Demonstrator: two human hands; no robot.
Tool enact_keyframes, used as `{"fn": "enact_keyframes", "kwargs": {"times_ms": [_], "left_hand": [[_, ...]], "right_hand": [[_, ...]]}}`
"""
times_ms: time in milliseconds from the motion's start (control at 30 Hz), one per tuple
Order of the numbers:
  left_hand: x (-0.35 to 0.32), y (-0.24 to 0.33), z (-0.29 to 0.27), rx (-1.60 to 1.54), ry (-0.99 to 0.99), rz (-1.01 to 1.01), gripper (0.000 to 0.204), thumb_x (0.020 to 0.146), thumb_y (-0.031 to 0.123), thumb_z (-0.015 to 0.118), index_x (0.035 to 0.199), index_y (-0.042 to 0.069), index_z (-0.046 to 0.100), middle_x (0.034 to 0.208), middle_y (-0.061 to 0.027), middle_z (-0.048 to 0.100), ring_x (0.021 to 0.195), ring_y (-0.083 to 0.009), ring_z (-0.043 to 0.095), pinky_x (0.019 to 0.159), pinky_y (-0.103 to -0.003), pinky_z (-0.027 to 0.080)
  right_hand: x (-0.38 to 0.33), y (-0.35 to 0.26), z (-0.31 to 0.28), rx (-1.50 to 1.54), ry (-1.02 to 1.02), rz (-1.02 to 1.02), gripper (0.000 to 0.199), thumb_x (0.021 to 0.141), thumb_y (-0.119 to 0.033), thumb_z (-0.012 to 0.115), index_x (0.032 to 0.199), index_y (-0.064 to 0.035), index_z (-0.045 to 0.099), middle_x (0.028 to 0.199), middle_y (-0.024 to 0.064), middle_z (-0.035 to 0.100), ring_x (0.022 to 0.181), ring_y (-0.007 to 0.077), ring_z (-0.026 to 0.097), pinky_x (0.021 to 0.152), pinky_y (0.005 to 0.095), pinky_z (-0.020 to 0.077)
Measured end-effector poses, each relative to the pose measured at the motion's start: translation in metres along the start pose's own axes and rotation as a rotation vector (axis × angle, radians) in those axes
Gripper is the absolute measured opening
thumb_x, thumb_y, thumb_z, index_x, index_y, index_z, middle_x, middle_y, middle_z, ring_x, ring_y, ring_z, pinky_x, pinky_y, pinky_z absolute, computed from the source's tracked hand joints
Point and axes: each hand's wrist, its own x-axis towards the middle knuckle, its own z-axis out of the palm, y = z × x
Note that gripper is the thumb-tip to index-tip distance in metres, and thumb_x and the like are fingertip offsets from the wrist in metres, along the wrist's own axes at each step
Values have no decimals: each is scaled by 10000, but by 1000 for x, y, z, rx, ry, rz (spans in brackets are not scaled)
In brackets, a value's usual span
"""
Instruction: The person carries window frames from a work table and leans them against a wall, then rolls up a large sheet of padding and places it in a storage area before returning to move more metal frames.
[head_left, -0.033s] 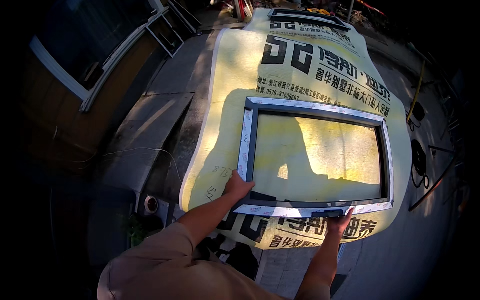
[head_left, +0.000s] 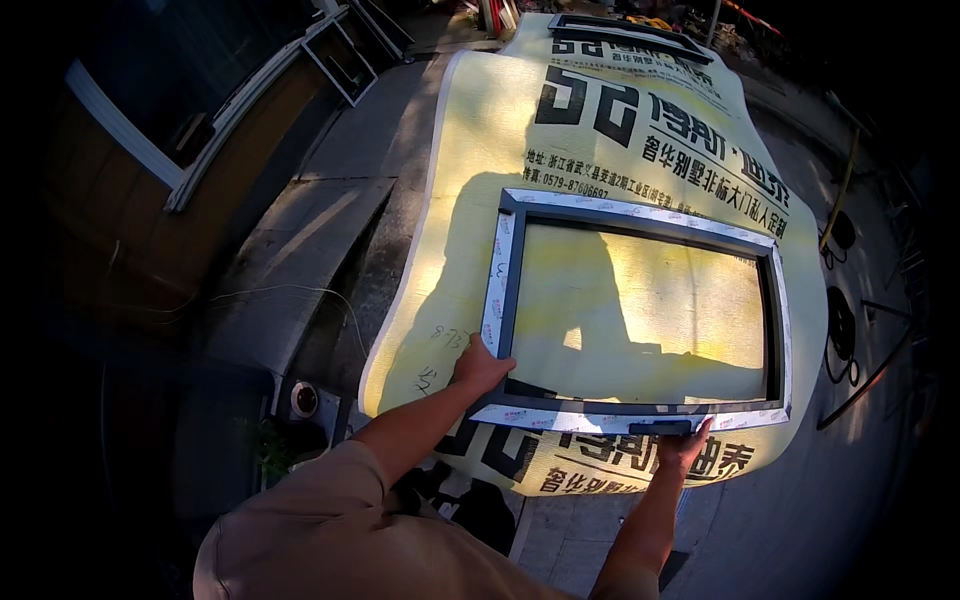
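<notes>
A rectangular window frame (head_left: 650, 412), dark grey with printed white protective film along its faces, lies over a large yellow printed sheet (head_left: 440, 270). My left hand (head_left: 483, 368) is closed round its left side near the lower left corner, the thumb reaching onto the inner edge. Along the near side, my right hand (head_left: 684, 450) grips from below, with its thumb up against the rail. Just left of that thumb sits a small dark fitting (head_left: 660, 428) on the near rail. The sheet shows through the frame's opening. The fingers under the frame are hidden.
A second dark frame (head_left: 630, 38) lies at the sheet's far end. To the left, a framed panel (head_left: 340, 62) leans by a window sill (head_left: 215, 135). Black hoses or cables (head_left: 840, 325) lie on the ground at the right. A round pale object (head_left: 303, 399) stands at lower left.
The whole view has shifted slightly, so the sheet and frame appear a little farther right and higher. Both hands keep their hold on the window frame.
</notes>
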Motion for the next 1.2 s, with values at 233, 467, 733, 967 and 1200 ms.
{"fn": "enact_keyframes", "kwargs": {"times_ms": [233, 467, 733, 967, 1200], "left_hand": [[-20, -4, -39, -9, 6, -18, 752, 663, 423, 785, 1187, -29, 492, 1078, -231, 680, 1002, -380, 678, 864, -450, 545], [-4, -31, -93, -52, -29, 0, 726, 637, 438, 810, 1125, -50, 585, 1097, -228, 680, 1023, -364, 674, 892, -425, 537], [10, -137, -122, -243, -80, 65, 695, 657, 369, 847, 1170, -25, 591, 1114, -218, 687, 1029, -349, 677, 904, -406, 529], [39, -185, -171, -392, -243, 148, 681, 669, 348, 855, 1168, -24, 578, 1079, -209, 697, 1012, -346, 685, 886, -411, 531], [87, -199, -228, -588, -249, 271, 653, 703, 300, 840, 1198, -23, 564, 1099, -197, 690, 1032, -312, 677, 895, -399, 522]], "right_hand": [[-33, -11, 52, -93, 66, -71, 438, 919, -422, 651, 1185, -76, 617, 1204, 108, 658, 1105, 281, 624, 952, 490, 504], [-83, 11, 88, -248, -37, -189, 345, 912, -306, 659, 1154, -63, 620, 1100, 112, 696, 976, 267, 677, 776, 458, 576], [-185, 88, 125, -344, -134, -332, 527, 882, -270, 681, 1286, 42, 549, 1243, 166, 629, 1198, 298, 574, 1065, 464, 430], [-293, 152, 203, -485, -137, -516, 546, 925, -283, 604, 1348, 47, 506, 1305, 216, 594, 1262, 306, 542, 1135, 445, 371], [-343, 212, 301, -664, -279, -667, 659, 903, -324, 622, 1414, 50, 440, 1378, 212, 540, 1309, 312, 499, 1174, 441, 323]]}}
